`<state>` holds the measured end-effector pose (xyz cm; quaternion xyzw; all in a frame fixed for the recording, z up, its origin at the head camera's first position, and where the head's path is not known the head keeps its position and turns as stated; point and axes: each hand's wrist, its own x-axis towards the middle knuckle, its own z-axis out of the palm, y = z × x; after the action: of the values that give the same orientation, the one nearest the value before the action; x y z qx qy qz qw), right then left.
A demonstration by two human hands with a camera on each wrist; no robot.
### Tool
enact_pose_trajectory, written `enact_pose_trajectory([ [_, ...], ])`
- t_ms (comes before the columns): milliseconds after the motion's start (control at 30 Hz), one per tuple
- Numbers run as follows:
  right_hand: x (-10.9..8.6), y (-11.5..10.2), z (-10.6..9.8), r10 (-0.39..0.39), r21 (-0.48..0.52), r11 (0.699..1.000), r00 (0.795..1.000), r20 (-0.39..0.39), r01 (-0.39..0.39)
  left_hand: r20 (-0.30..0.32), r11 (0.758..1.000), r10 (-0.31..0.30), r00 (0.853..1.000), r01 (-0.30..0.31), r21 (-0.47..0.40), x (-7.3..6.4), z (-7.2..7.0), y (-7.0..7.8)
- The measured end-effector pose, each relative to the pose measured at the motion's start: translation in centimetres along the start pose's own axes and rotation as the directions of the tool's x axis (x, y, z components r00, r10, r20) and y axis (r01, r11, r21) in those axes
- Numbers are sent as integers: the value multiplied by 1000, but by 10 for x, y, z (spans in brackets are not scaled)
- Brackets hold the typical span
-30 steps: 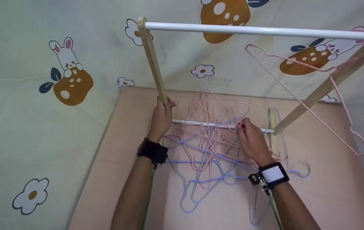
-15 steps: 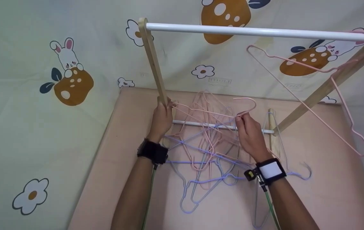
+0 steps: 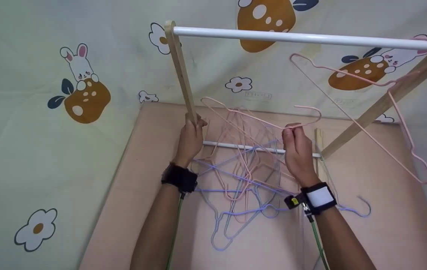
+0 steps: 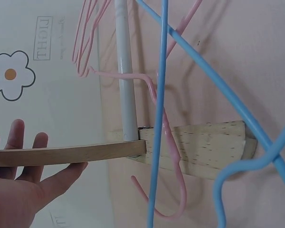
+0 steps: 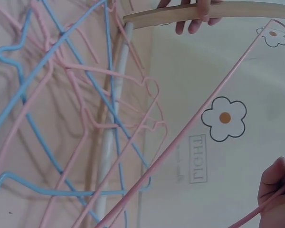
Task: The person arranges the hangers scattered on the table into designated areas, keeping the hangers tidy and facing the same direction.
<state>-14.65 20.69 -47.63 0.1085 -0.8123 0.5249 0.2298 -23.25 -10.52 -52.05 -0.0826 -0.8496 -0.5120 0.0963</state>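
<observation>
Two hands (image 3: 191, 138) (image 3: 299, 155), pink hanger (image 3: 258, 119) gripped, rack (image 3: 292, 36) bearing another (image 3: 385, 84)

held hanger (image 3: 258, 119): pink | loose hangers (image 4: 161, 71): pink, blue | rail (image 3: 296, 36): white | backdrop (image 3: 29, 157): floral, rabbit-print | surface (image 3: 382, 221): perhaps peach

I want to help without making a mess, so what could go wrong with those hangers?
The pink hanger in the right hand might snag on the tangled hangers, as it overlaps them in the head view. The left hand grips the wooden post, which could wobble if released. The hung hanger on the white rail might slide if bumped.
</observation>
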Motion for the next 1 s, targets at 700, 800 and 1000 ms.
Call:
enact_pose_trajectory([
  [700, 45, -44, -64, -127, -279, 955, 988, -87, 98, 6, 1000, -22, 1000, 22, 1, 1, 0, 0],
  [800, 50, -51, -77, -150, -306, 946, 982, -114, 108, 14, 1000, -22, 1000, 22, -4, 1, 0, -1],
  [1000, 58, -65, -99, -174, -370, 925, 966, -192, 93, 21, 999, -2, 1000, 3, -39, 1, -1, -2],
])
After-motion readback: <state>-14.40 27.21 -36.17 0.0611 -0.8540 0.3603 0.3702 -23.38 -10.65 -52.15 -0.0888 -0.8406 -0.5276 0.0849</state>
